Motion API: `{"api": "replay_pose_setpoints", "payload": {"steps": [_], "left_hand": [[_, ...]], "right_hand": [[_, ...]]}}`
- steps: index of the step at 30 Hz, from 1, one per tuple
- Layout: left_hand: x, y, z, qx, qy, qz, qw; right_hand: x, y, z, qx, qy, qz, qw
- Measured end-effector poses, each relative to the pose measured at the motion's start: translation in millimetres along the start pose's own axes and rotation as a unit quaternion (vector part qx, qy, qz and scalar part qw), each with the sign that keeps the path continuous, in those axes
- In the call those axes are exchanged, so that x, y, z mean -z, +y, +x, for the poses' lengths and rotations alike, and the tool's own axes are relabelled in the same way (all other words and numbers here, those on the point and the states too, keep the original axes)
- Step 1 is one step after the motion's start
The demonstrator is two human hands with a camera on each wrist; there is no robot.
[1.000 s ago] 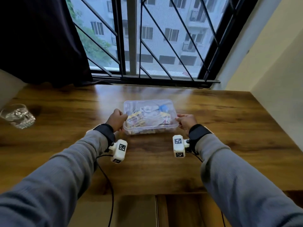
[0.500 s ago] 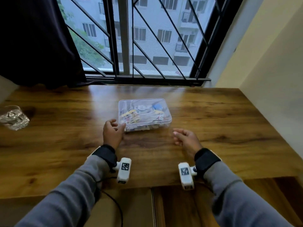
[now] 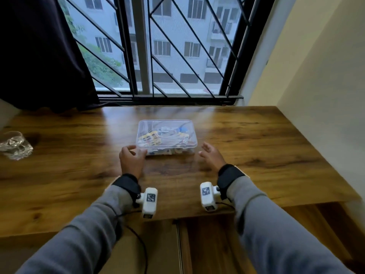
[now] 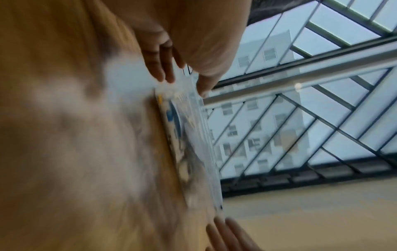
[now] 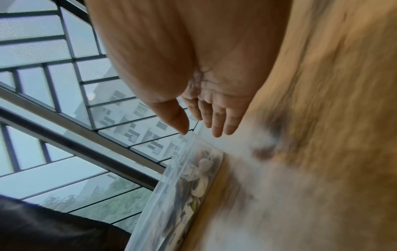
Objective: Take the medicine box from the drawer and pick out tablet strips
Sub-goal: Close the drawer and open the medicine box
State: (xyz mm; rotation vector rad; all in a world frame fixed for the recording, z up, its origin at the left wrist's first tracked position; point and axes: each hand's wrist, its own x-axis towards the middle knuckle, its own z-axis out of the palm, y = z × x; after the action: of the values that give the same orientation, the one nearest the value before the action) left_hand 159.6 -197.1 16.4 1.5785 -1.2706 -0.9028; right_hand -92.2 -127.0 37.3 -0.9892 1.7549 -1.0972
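Note:
A clear lidded medicine box (image 3: 166,135) with tablet strips inside lies flat on the wooden table (image 3: 256,155). My left hand (image 3: 134,155) is at its near-left corner, thumb and fingertips touching the edge. In the left wrist view the fingers (image 4: 163,71) are fairly straight, with the box (image 4: 189,127) corner between them and the thumb. My right hand (image 3: 205,151) hovers open just off the near-right corner. In the right wrist view its thumb tip reaches the box (image 5: 193,169) corner and its fingers (image 5: 217,125) are straight. Both wrist views are blurred.
A glass of water (image 3: 14,145) stands at the table's far left. A dark curtain (image 3: 39,56) and a barred window (image 3: 167,56) are behind the table, a wall (image 3: 316,95) to the right. Drawer fronts (image 3: 177,244) show below the near edge.
A second ago both hands held the box by its ends. They let go and drew back, and the right hand has now come forward to the near-right corner again.

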Motion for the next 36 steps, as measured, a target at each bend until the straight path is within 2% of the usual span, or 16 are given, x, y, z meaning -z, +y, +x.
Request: {"api": "replay_pose_setpoints", "payload": {"steps": [1,2,4,5,7,10,12,16,17,19,20,22,25,29,32,36], "left_hand": [[-2,3,-22,-0.039,-0.007,0.002,0.999],[-7,6,-47,-0.082,-0.043,0.004,0.996],[-16,9,-101,-0.159,-0.178,0.022,0.971],[-23,8,-127,-0.176,-0.268,0.038,0.947],[-39,13,-178,-0.208,-0.438,0.093,0.87],[-67,18,-245,-0.293,-0.592,0.139,0.738],[-86,19,-282,-0.33,-0.649,0.172,0.664],[-109,24,-339,-0.346,-0.705,0.254,0.564],[-113,23,-349,-0.351,-0.712,0.275,0.543],[-118,21,-361,-0.357,-0.716,0.3,0.52],[-120,19,-366,-0.356,-0.716,0.309,0.514],[-124,14,-371,-0.338,-0.715,0.315,0.525],[-126,9,-368,-0.292,-0.712,0.294,0.568],[-125,9,-362,-0.277,-0.689,0.281,0.608],[-124,10,-355,-0.327,-0.632,0.282,0.644],[-121,6,-338,-0.44,-0.507,0.303,0.676]], "right_hand": [[10,1,-13,0.01,0.007,0.0,1.0],[22,5,-28,0.024,0.008,-0.001,1.0],[48,19,-70,0.056,-0.006,-0.014,0.998],[63,28,-95,0.064,-0.012,-0.028,0.997],[94,51,-143,0.06,-0.019,-0.061,0.996],[139,91,-209,0.024,0.018,-0.122,0.992],[164,118,-247,-0.019,0.047,-0.138,0.989],[195,157,-308,-0.097,0.065,-0.134,0.984],[199,163,-320,-0.104,0.058,-0.128,0.985],[203,173,-336,-0.111,0.026,-0.131,0.985],[203,177,-340,-0.107,0.013,-0.14,0.984],[203,185,-343,-0.082,0.014,-0.153,0.985],[203,191,-338,-0.048,0.035,-0.145,0.988],[206,198,-329,-0.003,0.022,-0.164,0.986],[206,202,-318,0.067,0.024,-0.184,0.98],[204,207,-294,0.176,0.028,-0.246,0.953]]}}
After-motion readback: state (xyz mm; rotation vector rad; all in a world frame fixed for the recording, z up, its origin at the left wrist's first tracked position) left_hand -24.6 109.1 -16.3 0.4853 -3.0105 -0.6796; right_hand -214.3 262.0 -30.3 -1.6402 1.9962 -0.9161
